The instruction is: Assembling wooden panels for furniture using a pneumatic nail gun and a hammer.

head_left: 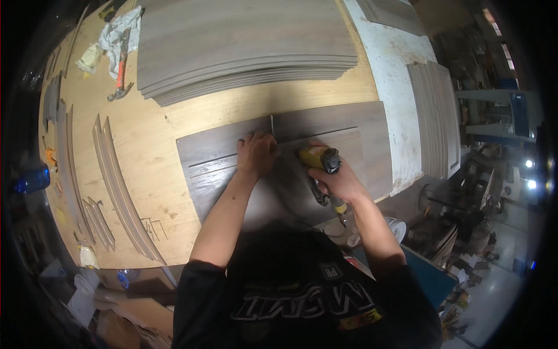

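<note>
Grey boards (325,125) lie flat on the plywood bench (157,168); the left hand (256,154) presses spread fingers to steady them, while the right hand (337,180) wraps tightly around a yellow nail gun (319,160).

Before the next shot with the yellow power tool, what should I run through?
1. Left hand pressing flat on the grey panel: ok.
2. Right hand gripping the yellow power tool: ok.
3. Tool nose seated square on the panel: cannot tell, it is hidden.
4. Left fingers apart from the tool's nose: not ok, they lie right beside it.
5. Panel fully supported on the plywood bench: cannot tell, its near edge is hidden by the body.
6. Hammer and panel stack away from the work: ok.
</note>
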### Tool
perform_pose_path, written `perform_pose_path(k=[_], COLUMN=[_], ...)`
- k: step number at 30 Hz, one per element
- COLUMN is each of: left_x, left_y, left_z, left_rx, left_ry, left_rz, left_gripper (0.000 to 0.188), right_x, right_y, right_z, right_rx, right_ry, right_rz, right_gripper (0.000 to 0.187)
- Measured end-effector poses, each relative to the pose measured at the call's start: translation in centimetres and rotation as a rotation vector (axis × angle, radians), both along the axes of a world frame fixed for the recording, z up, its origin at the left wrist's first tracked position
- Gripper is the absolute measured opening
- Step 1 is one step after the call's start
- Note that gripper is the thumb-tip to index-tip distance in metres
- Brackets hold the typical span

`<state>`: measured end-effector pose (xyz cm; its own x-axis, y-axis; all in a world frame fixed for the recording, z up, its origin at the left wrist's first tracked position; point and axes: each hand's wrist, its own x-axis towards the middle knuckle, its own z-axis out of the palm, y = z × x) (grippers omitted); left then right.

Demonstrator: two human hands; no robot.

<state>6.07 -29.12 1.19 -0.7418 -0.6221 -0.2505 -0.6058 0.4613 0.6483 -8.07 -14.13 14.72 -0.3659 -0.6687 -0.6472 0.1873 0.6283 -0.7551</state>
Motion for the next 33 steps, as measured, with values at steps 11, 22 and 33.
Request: perform_pose_path(k=[11,22,33], left_x=[0.4,0.5,19.2], left_y=[-0.1,0.0,5.5], left_z=[-0.5,-0.9,1.0], left_rx=[-0.038,-0.07,-0.272], left_ry=[0.082,0.091,0.034], left_rz=[0.021,-0.024,0.66], left_gripper=[0.024,0.027,0.057], right_x=[-0.2,-0.4,-17.7], right_y=[-3.9,-2.8,13.4], right_z=[-0.9,-1.2,-7.9], right_rx=[0.136,0.063,0.221], right_ry=[0.027,-0.047,0.813], right_rz=[0.048,0.015,-0.253], right_gripper=[0.066,0.068,0.073])
